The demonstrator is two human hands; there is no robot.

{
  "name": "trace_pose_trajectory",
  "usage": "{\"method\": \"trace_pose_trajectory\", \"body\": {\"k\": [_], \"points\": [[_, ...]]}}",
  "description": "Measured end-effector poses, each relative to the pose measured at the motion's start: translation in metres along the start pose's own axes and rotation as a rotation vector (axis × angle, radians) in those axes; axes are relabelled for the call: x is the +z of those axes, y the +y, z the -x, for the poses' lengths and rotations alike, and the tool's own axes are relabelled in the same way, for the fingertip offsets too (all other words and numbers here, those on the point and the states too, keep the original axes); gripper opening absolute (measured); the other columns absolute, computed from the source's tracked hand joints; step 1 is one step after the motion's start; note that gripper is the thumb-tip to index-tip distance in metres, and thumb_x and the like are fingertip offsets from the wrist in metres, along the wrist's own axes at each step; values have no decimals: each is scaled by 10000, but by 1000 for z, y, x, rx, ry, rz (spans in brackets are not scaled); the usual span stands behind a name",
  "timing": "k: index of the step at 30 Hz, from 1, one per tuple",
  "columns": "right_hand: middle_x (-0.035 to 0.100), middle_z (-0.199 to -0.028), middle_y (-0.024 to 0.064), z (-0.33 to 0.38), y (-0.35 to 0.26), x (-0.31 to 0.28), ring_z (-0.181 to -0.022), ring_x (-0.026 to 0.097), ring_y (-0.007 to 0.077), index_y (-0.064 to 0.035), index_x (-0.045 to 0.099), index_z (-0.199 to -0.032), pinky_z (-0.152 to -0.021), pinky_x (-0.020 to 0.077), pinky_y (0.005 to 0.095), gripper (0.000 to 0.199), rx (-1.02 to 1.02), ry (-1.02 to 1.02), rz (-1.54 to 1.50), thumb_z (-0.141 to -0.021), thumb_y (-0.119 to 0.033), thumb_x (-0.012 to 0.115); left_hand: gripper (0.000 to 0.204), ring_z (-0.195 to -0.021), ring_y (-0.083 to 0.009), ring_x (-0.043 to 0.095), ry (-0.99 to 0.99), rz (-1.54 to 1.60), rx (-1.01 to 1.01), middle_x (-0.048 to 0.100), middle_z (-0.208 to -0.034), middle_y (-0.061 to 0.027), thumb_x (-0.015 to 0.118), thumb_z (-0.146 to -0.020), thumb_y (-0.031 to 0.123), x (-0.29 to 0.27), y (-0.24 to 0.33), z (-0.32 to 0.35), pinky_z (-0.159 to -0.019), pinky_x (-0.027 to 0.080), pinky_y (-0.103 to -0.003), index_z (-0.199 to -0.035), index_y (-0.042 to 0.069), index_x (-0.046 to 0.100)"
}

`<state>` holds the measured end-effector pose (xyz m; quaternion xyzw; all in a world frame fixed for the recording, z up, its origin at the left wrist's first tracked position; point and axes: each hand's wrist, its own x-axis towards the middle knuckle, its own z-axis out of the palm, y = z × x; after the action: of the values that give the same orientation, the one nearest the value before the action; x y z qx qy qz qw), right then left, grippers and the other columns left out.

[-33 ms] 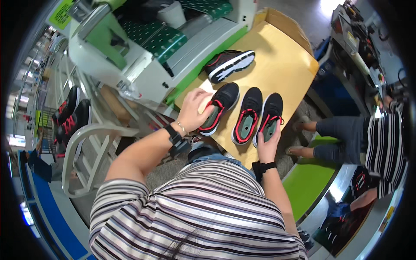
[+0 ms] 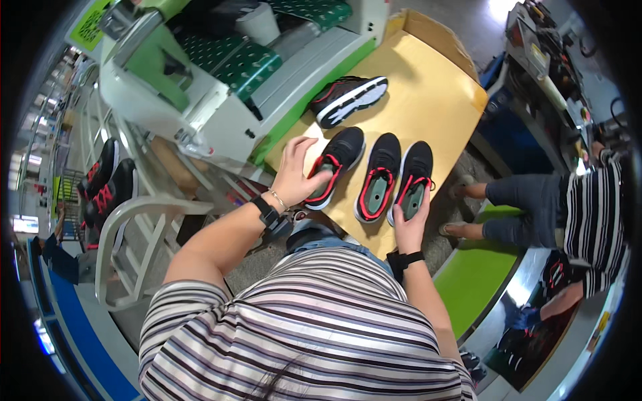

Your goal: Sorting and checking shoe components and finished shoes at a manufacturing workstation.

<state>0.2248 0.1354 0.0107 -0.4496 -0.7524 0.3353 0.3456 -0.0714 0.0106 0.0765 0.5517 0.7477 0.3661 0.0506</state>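
Three black sneakers with red linings stand side by side on a light wooden tabletop [image 2: 438, 87]. My left hand [image 2: 294, 170] is open beside the left sneaker [image 2: 346, 147], its thumb reaching over the shoe's opening and its fingers spread apart. The middle sneaker [image 2: 384, 157] stands untouched. My right hand [image 2: 410, 227] grips the heel of the right sneaker [image 2: 419, 160], thumb at the collar and fingers along the outer side. Farther back, another black sneaker [image 2: 348, 100] lies on its side, its white sole showing.
A white and green machine with a dotted green belt [image 2: 231, 63] borders the tabletop at left. More black and red shoes [image 2: 110, 184] hang on a pale metal rack [image 2: 124, 220]. At right, a co-worker in a striped shirt [image 2: 595, 214] handles shoes beside a green-topped bench [image 2: 468, 287].
My left hand's fingers have spread a little wider and its thumb has moved over the left sneaker's opening. The view has shifted slightly. My right hand stays at the right sneaker.
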Motion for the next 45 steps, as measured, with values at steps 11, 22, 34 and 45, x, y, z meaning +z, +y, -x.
{"method": "trace_pose_trajectory", "body": {"k": [11, 22, 34, 45], "points": [[561, -1382, 115, -98, -23, -40, -1230, 542, 184, 6, 455, -1466, -1070, 412, 309, 528, 257, 132, -703, -966, -9, 623, 864, -1030, -183, 662, -157, 1414, -910, 627, -1209, -115, 694, -809, -20, -57, 35, -28, -910, 543, -328, -1555, 22, 260], [606, -1339, 264, -407, -286, 151, -1275, 562, 414, -127, 485, -1480, -1074, 437, 415, 663, -627, -146, -217, -860, -175, 714, 983, -1411, -415, 371, 905, 158, -480, 293, -1558, -280, 716, -736, 106, -148, -34, -200, -1161, 338, -433, -1557, -16, 189], [148, -1622, 303, -147, -140, 83, -1471, 166, 548, -131, 243, -1598, -1148, 217, 654, 1060, -323, -503, 227, -743, -268, 854, 420, -1123, -402, 592, 299, 180, -368, 614, -1193, -230, 647, -939, 265, 46, -56, -143, -984, 475, -462, -1244, -17, 586], [462, -1419, 145, -42, -55, 11, -1272, 491, 244, -41, 267, -1566, -1109, 390, 357, 921, 370, -122, -496, -748, 85, 670, 879, -935, -279, 628, 70, 722, -855, 509, -1263, -186, 880, -737, 117, 105, -80, -138, -781, 565, -411, -1375, 5, 287]]}}
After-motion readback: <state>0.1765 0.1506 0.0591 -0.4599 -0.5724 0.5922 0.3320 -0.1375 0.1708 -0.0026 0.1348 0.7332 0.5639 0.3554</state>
